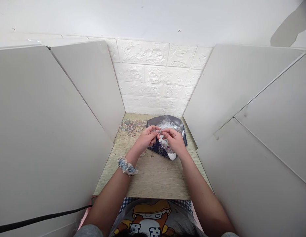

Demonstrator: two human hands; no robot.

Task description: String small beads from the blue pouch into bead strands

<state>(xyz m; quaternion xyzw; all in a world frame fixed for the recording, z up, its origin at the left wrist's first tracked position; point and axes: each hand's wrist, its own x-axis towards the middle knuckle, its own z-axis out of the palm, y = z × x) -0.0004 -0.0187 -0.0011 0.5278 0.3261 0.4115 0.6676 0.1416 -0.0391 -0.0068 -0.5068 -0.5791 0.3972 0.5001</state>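
Observation:
My left hand [148, 136] and my right hand [174, 140] meet fingertip to fingertip over an opened bag. Both are closed in a pinch. Between them is a bit of a beaded string [160, 131], small and clear-looking; its exact shape is hard to make out. The bag [165, 120] is dark blue outside and silver inside, lying with its mouth spread. Loose pinkish and clear beads [165, 143] show in it below my fingers. Part of a pale strand [143, 153] lies on the table beneath my left wrist.
Several strands of multicoloured beads [131, 126] lie on the table at the back left. A tiny dark item [152, 156] rests before the bag. White panels [88, 82] flank the wooden table [157, 181], with a white brick-patterned wall [153, 75] behind. A black cable [44, 217] runs at lower left.

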